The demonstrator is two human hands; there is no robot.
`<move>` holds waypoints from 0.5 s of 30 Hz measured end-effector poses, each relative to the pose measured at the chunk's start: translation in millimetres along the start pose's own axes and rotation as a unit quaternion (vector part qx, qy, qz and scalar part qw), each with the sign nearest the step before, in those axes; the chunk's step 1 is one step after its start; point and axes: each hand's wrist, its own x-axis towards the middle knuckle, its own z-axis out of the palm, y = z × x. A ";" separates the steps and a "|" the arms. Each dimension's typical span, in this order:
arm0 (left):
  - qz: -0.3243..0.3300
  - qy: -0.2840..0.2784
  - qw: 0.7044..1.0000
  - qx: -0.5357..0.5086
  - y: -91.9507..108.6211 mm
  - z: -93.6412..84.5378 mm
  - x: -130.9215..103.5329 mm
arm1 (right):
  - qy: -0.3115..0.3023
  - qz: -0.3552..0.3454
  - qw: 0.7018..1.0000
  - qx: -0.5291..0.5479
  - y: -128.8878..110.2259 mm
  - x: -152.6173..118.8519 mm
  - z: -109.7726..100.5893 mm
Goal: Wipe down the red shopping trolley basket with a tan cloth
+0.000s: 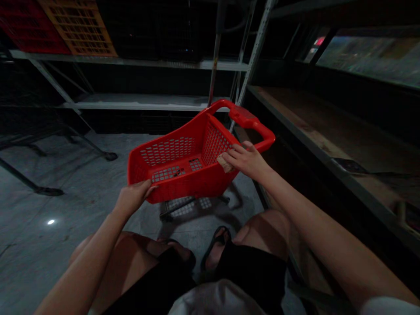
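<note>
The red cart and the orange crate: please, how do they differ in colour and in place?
The cart is red, while the crate is orange. The cart stands on the floor; the crate sits on a shelf. Both have walls with many openings.

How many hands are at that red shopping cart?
2: the left hand holds the red cart at the end away from its handle; the right hand holds a tan pad against its near side, close to the handle. No others show.
</note>
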 end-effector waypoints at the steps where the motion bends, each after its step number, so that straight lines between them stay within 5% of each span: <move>1: -0.009 -0.002 1.000 0.006 -2.5 -0.8 -1.8 | 0.001 0.017 1.000 0.009 -4.1 0.1 -1.4; 7: -0.078 -0.010 0.996 0.046 8.6 -7.4 -10.0 | 0.033 0.191 0.974 0.118 -72.8 18.6 15.8; 15: -0.107 -0.007 0.994 0.010 69.6 -13.0 -20.1 | 0.089 0.134 0.945 0.283 -221.9 79.4 31.2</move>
